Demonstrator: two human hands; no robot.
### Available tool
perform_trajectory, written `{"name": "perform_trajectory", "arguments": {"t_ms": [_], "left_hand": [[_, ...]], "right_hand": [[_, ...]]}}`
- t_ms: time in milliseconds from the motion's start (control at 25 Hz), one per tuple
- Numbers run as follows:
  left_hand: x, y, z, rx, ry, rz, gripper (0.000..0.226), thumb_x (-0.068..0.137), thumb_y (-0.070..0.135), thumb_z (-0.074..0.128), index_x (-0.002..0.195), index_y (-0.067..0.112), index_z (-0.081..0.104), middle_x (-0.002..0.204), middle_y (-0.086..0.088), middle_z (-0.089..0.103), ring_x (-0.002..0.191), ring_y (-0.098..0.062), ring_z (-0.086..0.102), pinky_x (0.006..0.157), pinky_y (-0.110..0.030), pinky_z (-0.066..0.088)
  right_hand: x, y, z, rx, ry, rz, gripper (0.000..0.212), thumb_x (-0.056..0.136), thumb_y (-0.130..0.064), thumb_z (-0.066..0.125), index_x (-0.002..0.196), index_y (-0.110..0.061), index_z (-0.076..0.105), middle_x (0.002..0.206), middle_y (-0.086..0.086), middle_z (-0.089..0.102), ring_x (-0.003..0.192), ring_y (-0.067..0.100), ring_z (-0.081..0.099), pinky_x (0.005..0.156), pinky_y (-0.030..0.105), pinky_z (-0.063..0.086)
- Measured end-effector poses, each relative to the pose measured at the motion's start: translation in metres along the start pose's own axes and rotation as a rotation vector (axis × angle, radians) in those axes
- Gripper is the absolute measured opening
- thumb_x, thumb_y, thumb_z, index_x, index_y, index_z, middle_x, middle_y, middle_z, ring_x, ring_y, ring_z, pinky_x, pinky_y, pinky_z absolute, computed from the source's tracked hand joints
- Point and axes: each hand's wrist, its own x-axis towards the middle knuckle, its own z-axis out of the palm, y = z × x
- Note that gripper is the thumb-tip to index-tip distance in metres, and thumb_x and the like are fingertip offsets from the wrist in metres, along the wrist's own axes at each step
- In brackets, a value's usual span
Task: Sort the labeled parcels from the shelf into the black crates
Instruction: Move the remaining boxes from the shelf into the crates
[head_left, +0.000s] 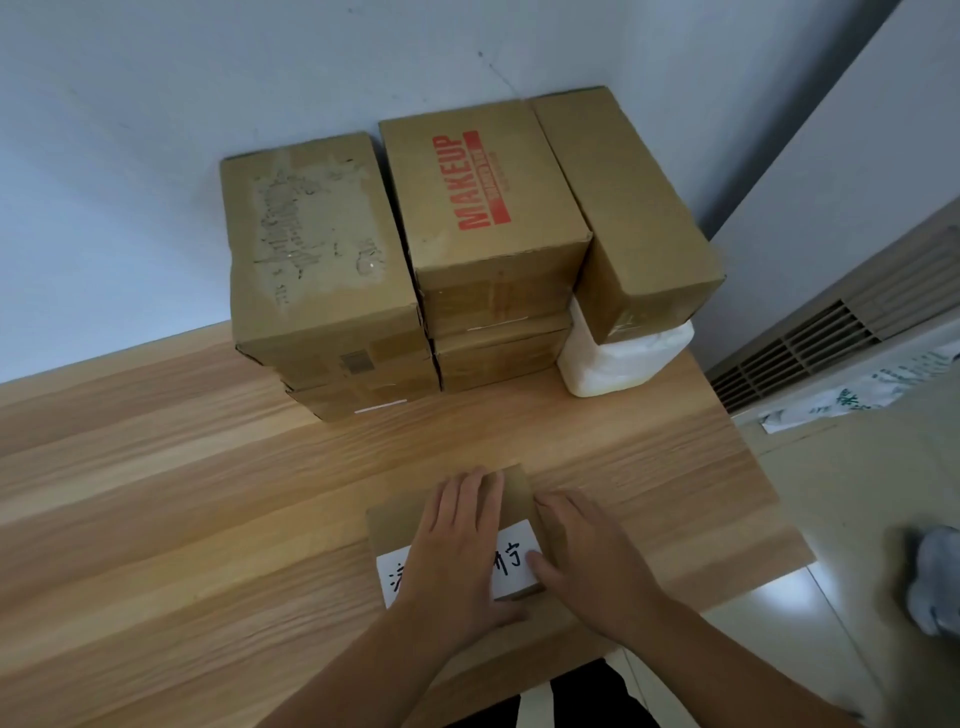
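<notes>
Wood counter (208, 493): labeled parcel (395, 525) under left grip (457, 551), fingers flat; right grip (587, 561), fingers straight, touches my parcel's right side.

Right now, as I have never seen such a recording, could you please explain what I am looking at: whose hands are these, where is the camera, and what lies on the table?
There is no machine here: a person works with bare hands. The single picture comes from a camera worn on the head, looking forward and down. The left hand lies flat on a small cardboard parcel with a white handwritten label. The right hand rests at its right edge. The parcel lies on a wooden table. By the wall stand stacked cardboard boxes, among them the MAKEUP box, and a white container under another box.
</notes>
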Motion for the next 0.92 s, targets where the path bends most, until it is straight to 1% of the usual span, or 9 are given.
{"name": "perform_trajectory", "arguments": {"t_ms": [120, 200, 280, 400, 480, 560, 640, 760, 920], "left_hand": [[0.004, 0.007, -0.001, 0.025, -0.044, 0.009, 0.139, 0.068, 0.086, 0.061, 0.16, 0.011, -0.012, 0.166, -0.012, -0.005, 0.154, -0.033, -0.002, 0.127, -0.047, -0.001], [0.005, 0.012, -0.003, 0.061, -0.04, 0.002, 0.136, 0.073, 0.081, 0.062, 0.158, 0.011, -0.018, 0.166, -0.012, -0.01, 0.154, -0.033, -0.006, 0.127, -0.047, -0.003], [0.007, 0.014, -0.004, 0.07, -0.036, -0.007, 0.132, 0.075, 0.074, 0.065, 0.158, 0.011, -0.015, 0.165, -0.012, -0.006, 0.153, -0.033, -0.003, 0.127, -0.046, -0.001], [0.01, 0.016, -0.006, 0.019, 0.013, -0.015, 0.13, 0.067, 0.073, 0.068, 0.159, 0.013, -0.003, 0.161, -0.009, 0.008, 0.15, -0.029, 0.011, 0.125, -0.043, 0.012], [0.011, 0.017, -0.009, -0.047, 0.068, -0.01, 0.13, 0.063, 0.076, 0.065, 0.159, 0.016, 0.001, 0.158, -0.005, 0.012, 0.147, -0.025, 0.018, 0.122, -0.039, 0.02], [0.01, 0.02, -0.015, -0.114, 0.115, -0.01, 0.131, 0.06, 0.08, 0.063, 0.158, 0.019, 0.0, 0.156, -0.001, 0.014, 0.145, -0.02, 0.021, 0.121, -0.035, 0.022], [0.009, 0.022, -0.024, -0.201, 0.146, -0.023, 0.134, 0.057, 0.086, 0.062, 0.158, 0.027, -0.004, 0.155, 0.002, 0.015, 0.142, -0.016, 0.022, 0.119, -0.034, 0.026], [0.004, 0.026, -0.035, -0.368, 0.174, -0.04, 0.134, 0.052, 0.093, 0.064, 0.156, 0.046, -0.005, 0.152, 0.003, 0.015, 0.139, -0.015, 0.026, 0.115, -0.037, 0.035], [-0.005, 0.028, -0.038, -0.548, 0.254, -0.037, 0.127, 0.05, 0.092, 0.07, 0.153, 0.054, 0.007, 0.143, 0.011, 0.022, 0.131, -0.008, 0.032, 0.109, -0.035, 0.039]], "right_hand": [[0.001, 0.005, 0.0, 0.066, 0.004, 0.02, 0.058, 0.09, -0.049, 0.062, 0.142, -0.028, 0.048, 0.136, -0.012, 0.051, 0.122, 0.013, 0.049, 0.101, 0.032, 0.045], [-0.001, 0.004, 0.0, 0.108, -0.015, 0.029, 0.054, 0.092, -0.049, 0.062, 0.141, -0.028, 0.049, 0.134, -0.012, 0.052, 0.12, 0.013, 0.05, 0.1, 0.033, 0.046], [-0.004, 0.005, 0.0, 0.18, -0.043, 0.039, 0.052, 0.095, -0.047, 0.062, 0.141, -0.028, 0.049, 0.133, -0.011, 0.053, 0.121, 0.013, 0.051, 0.099, 0.034, 0.047], [-0.008, 0.007, -0.011, 0.351, -0.058, 0.114, 0.05, 0.098, -0.047, 0.061, 0.142, -0.029, 0.05, 0.133, -0.014, 0.054, 0.123, 0.007, 0.052, 0.101, 0.031, 0.048], [-0.009, 0.011, -0.026, 0.494, -0.027, 0.222, 0.045, 0.101, -0.05, 0.056, 0.141, -0.031, 0.053, 0.133, -0.015, 0.056, 0.121, 0.003, 0.054, 0.094, 0.024, 0.048], [-0.008, 0.019, -0.039, 0.625, 0.006, 0.32, 0.036, 0.103, -0.05, 0.05, 0.133, -0.033, 0.059, 0.129, -0.015, 0.062, 0.118, 0.003, 0.058, 0.088, 0.021, 0.047], [-0.005, 0.031, -0.046, 0.741, -0.013, 0.399, 0.033, 0.104, -0.049, 0.049, 0.127, -0.031, 0.066, 0.125, -0.011, 0.068, 0.114, 0.006, 0.063, 0.097, 0.03, 0.052], [-0.004, 0.043, -0.054, 1.039, -0.166, 0.514, 0.043, 0.101, -0.051, 0.054, 0.127, -0.022, 0.071, 0.121, 0.0, 0.075, 0.113, 0.019, 0.07, 0.106, 0.042, 0.053], [-0.019, 0.041, -0.065, 1.363, -0.36, 0.459, 0.055, 0.1, -0.054, 0.049, 0.138, -0.017, 0.064, 0.136, 0.013, 0.067, 0.13, 0.031, 0.061, 0.11, 0.047, 0.049]]}}
